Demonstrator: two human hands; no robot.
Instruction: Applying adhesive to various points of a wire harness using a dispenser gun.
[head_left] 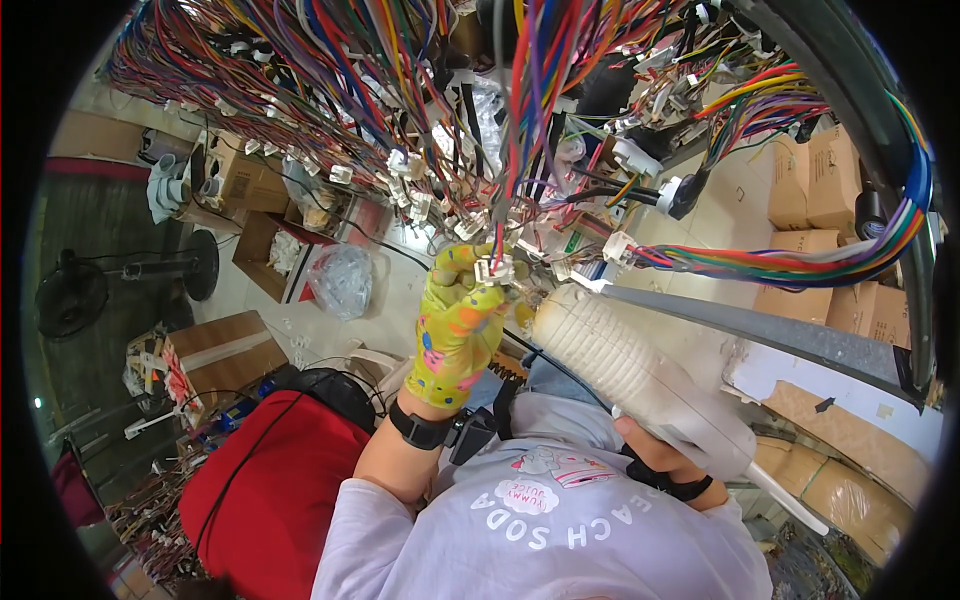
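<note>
My left hand, in a yellow glove with coloured spots, is closed around a small white wire connector. Red and other coloured wires run upward from it into the bundle overhead. My bare right hand grips a cream-white hot glue gun with a ribbed front. A pale glue stick sticks out of its rear. The gun's front end lies just right of the gloved fingers, and its tip is hard to make out among the connectors.
Dense hanging wires with several white connectors fill the top. A grey metal bar crosses on the right, below a thick looped harness. Cardboard boxes, a plastic bag, a black fan and a red covered thing surround me.
</note>
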